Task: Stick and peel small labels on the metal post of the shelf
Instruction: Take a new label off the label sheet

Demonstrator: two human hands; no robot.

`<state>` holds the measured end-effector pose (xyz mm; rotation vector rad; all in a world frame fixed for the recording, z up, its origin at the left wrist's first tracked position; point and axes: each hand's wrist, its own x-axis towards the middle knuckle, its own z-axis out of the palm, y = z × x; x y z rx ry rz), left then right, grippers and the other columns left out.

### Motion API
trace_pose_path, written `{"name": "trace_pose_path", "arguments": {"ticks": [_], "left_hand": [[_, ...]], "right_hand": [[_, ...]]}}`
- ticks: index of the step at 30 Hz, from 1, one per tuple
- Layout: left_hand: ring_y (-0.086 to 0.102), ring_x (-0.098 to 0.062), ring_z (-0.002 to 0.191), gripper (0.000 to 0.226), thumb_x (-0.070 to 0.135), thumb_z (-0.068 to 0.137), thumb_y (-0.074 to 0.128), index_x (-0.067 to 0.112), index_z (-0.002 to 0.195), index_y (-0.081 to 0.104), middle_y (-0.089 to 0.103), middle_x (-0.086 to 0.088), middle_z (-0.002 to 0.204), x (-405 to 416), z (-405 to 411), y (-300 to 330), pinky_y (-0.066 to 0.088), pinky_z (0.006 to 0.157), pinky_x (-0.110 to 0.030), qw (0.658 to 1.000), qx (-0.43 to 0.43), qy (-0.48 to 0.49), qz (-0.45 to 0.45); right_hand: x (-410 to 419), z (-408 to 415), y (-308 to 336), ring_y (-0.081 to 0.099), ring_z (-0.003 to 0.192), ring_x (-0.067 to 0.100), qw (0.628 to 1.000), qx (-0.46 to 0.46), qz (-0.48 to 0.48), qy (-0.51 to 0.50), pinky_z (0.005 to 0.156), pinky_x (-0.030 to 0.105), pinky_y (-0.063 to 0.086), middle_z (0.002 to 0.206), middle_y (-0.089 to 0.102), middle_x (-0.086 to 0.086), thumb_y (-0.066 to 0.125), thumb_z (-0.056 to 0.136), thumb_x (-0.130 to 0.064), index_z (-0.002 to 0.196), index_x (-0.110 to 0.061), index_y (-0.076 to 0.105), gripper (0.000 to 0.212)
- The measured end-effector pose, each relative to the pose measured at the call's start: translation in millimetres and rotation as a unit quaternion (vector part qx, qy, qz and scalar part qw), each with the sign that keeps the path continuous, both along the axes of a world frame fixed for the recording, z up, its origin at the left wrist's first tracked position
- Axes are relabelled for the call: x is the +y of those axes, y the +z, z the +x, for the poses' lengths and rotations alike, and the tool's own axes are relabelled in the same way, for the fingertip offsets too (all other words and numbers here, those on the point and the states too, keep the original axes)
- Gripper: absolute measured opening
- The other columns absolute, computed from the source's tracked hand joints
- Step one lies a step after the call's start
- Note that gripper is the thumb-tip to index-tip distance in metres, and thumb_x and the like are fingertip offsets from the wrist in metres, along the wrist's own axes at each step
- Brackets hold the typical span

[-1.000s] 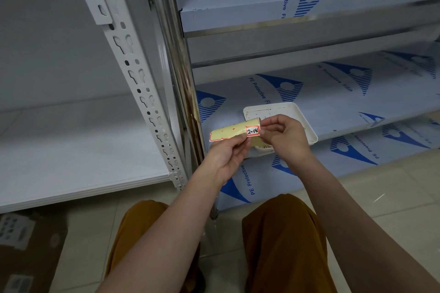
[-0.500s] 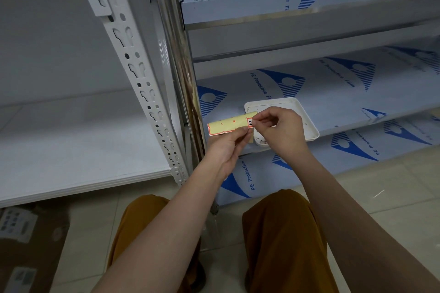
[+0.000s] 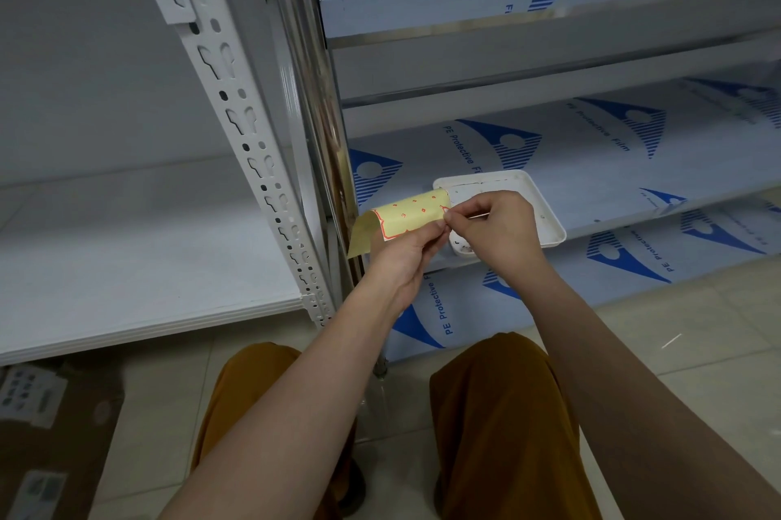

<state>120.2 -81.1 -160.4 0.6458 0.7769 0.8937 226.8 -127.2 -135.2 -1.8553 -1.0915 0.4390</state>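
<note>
Left of both hands, the chrome metal post [image 3: 325,164] runs near-vertical, just beyond the backing sheet's curled far end. Left hand [image 3: 401,262] holds the yellow backing sheet [image 3: 405,215], its long axis lying crosswise, pointing at the post. Right hand [image 3: 494,228] pinches at the sheet's near edge over the white tray [image 3: 545,202]; the label itself is hidden by fingertips. Left hand lies nearer the post.

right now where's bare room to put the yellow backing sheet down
Bare patches: the white shelf board left of the perforated post, and the film-covered shelf right of the white tray. It is crowded at the tray's near-left corner, where both hands work.
</note>
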Motion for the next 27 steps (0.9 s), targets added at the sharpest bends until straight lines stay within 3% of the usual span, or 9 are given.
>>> {"name": "trace_pose_path", "arguments": {"ticks": [10, 17, 27], "left_hand": [[0.067, -0.018, 0.091, 0.03, -0.012, 0.08, 0.063, 0.008, 0.103, 0.059, 0.068, -0.011, 0.1, 0.8, -0.4, -0.9, 0.056, 0.068, -0.02, 1.0, 0.013, 0.003, 0.026], [0.067, -0.019, 0.093, 0.031, -0.012, 0.081, 0.063, 0.005, 0.106, 0.059, 0.067, -0.011, 0.102, 1.7, 0.2, -2.5, 0.056, 0.068, -0.02, 1.0, 0.018, 0.004, 0.023], [0.065, -0.021, 0.096, 0.029, -0.012, 0.081, 0.062, 0.014, 0.096, 0.059, 0.067, -0.008, 0.099, -2.0, -1.6, 0.9, 0.056, 0.08, -0.026, 0.998, 0.031, 0.003, 0.06]], "right_hand": [[-0.9, 0.0, 3.2, 0.064, 0.076, 0.009, 1.0, 0.005, -0.012, 0.003, 0.071, 0.021, 0.049, 0.083, 0.071, 0.001, 0.069, 0.084, -0.016, 0.087, -0.01, 0.075, 0.009], [-1.1, -1.3, 5.1, 0.06, 0.07, 0.004, 1.0, 0.003, -0.02, 0.004, 0.062, 0.012, 0.043, 0.081, 0.069, -0.001, 0.069, 0.082, -0.014, 0.086, -0.009, 0.074, 0.009], [-0.3, -2.7, 6.6, 0.059, 0.068, 0.003, 1.0, 0.01, -0.024, 0.0, 0.06, 0.014, 0.044, 0.076, 0.067, -0.002, 0.071, 0.08, -0.012, 0.082, -0.01, 0.074, 0.005]]}}
